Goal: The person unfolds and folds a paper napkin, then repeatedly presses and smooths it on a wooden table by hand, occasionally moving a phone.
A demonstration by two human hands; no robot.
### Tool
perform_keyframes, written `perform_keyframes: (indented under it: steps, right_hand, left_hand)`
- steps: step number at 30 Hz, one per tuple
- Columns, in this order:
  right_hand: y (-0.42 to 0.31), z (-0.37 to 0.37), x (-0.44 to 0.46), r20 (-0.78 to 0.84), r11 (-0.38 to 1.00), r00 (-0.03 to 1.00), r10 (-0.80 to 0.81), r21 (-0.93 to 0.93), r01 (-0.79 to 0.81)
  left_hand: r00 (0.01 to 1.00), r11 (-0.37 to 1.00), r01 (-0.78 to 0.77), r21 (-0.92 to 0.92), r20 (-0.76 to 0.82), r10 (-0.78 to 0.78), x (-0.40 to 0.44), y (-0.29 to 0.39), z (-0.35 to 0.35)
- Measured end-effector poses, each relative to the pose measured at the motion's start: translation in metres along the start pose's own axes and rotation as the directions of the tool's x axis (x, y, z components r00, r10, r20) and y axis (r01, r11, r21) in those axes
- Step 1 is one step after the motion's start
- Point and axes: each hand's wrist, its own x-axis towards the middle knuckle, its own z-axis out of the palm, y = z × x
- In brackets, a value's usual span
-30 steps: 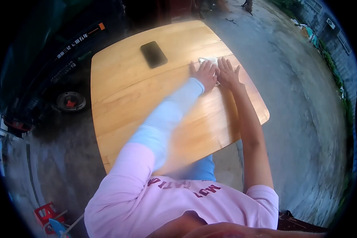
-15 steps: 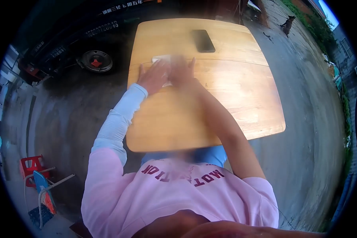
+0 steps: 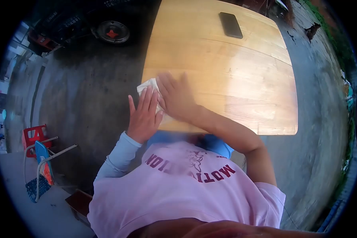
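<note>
A crumpled white tissue or thin cloth (image 3: 147, 84) lies at the left edge of the light wooden table (image 3: 214, 83). My left hand (image 3: 144, 119) rests flat on it with fingers stretched out and thumb apart, partly beyond the table's edge. Beside it, my right hand (image 3: 177, 97) presses palm down over the cloth's right side, fingers spread and somewhat blurred. Both hands cover part of the cloth. A dark phone (image 3: 231, 25) lies at the far side of the table, away from both hands.
A dark vehicle with a wheel (image 3: 113, 32) stands at the far left. A red plastic stool (image 3: 35, 135) and a blue chair (image 3: 43, 152) with metal legs are on the floor at lower left. A dog (image 3: 312, 31) is at the far right.
Both hands and the cloth have moved from the table's middle left toward me, to its near left edge. The view has shifted, so the table and phone appear higher and further right.
</note>
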Motion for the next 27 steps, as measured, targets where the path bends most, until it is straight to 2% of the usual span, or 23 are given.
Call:
perform_keyframes:
  steps: [4,10,13,16,17,18,20,21,22,23,24,27]
  right_hand:
    - [-0.019,-0.021,-0.029,0.034,0.996,0.999,0.013,0.091,-0.017]
    - [0.038,-0.001,0.005,0.059,0.989,0.993,0.102,-0.114,-0.095]
    - [0.091,0.014,0.018,0.008,0.943,0.971,0.238,-0.241,-0.23]
    - [0.134,-0.014,0.0,-0.01,0.873,0.908,0.418,-0.273,-0.404]
    - [0.15,-0.022,-0.017,0.014,0.85,0.912,0.41,-0.37,-0.376]
    - [0.162,-0.032,-0.034,-0.007,0.814,0.887,0.461,-0.394,-0.426]
    - [0.174,-0.069,-0.075,0.019,0.766,0.827,0.562,-0.391,-0.511]
    - [0.181,-0.082,-0.1,0.033,0.731,0.791,0.61,-0.409,-0.547]
    - [0.185,-0.098,-0.124,0.079,0.696,0.74,0.668,-0.416,-0.584]
    - [0.182,-0.111,-0.149,0.025,0.663,0.714,0.7,-0.395,-0.636]
    - [0.181,-0.123,-0.174,0.014,0.612,0.668,0.744,-0.415,-0.673]
    - [0.16,-0.147,-0.235,-0.038,0.453,0.525,0.85,-0.454,-0.767]
  left_hand:
    - [0.999,1.0,-0.002,-0.007,0.054,0.002,-0.02,0.018,-0.005]
    - [0.996,0.992,-0.093,0.081,0.001,0.093,0.053,-0.007,0.01]
    - [0.991,0.99,-0.129,0.054,-0.015,0.129,0.119,-0.002,0.021]
    - [0.982,0.982,-0.189,0.019,0.009,0.189,0.176,0.038,0.029]
    - [0.972,0.972,-0.234,0.026,0.035,0.233,0.186,0.058,0.028]
    - [0.959,0.96,-0.278,0.029,0.062,0.276,0.195,0.08,0.028]
    - [0.909,0.911,-0.412,0.004,-0.07,0.412,0.213,0.118,0.054]
    - [0.866,0.875,-0.483,0.037,-0.123,0.484,0.217,0.142,0.064]
    - [0.82,0.827,-0.552,0.108,-0.105,0.562,0.212,0.171,0.056]
    - [0.804,0.819,-0.574,-0.019,-0.206,0.558,0.213,0.194,0.074]
    - [0.776,0.792,-0.606,-0.066,-0.267,0.572,0.209,0.219,0.083]
    - [0.706,0.7,-0.7,-0.142,-0.287,0.647,0.187,0.277,0.089]
